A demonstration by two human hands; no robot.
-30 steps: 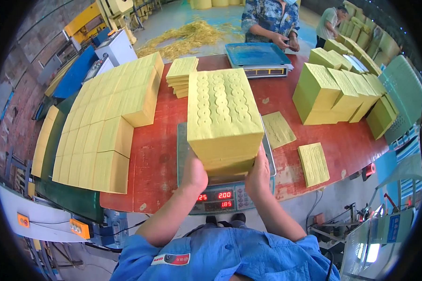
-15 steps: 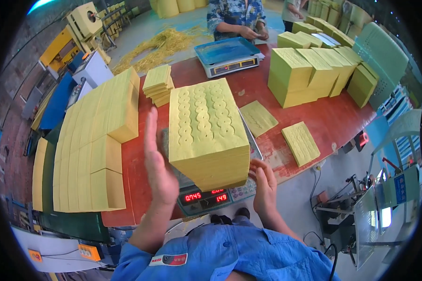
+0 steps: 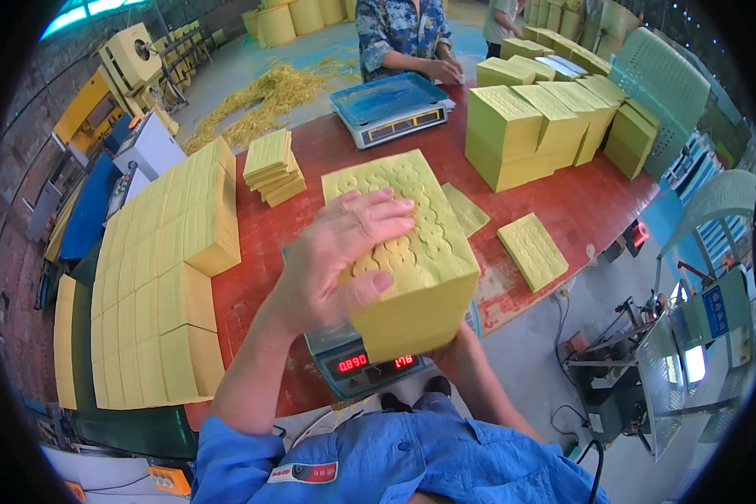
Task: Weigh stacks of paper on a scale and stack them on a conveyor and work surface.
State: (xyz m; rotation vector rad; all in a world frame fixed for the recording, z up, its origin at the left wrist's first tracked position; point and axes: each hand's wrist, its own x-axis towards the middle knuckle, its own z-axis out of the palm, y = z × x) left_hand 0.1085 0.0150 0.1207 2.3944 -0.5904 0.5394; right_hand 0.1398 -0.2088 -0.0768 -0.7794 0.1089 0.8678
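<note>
A tall block of stacked yellow paper sheets (image 3: 420,323), embossed on top with rows of round coin-like marks, stands over a digital scale (image 3: 344,383) with a lit red display. My left hand (image 3: 340,248) lies across the block's top, fingers stretched out and thumb apart. Low at the block's near right corner is my right hand (image 3: 462,353); its fingers are hidden behind the block. Beyond the block, partly covered by it, lies a thin yellow pad (image 3: 466,210). Another thin embossed pad (image 3: 532,252) rests to the right.
Yellow paper blocks stand in rows at the left (image 3: 147,319) and far right (image 3: 504,139) of the red table (image 3: 311,181). A small pile of pads (image 3: 273,168) sits near the left rows. A second scale (image 3: 395,113) stands at the back, before a co-worker (image 3: 403,38).
My left hand has moved from beside the block onto its top. My right hand has gone lower behind the near right corner. The block has shifted slightly, and the display reading has changed.
</note>
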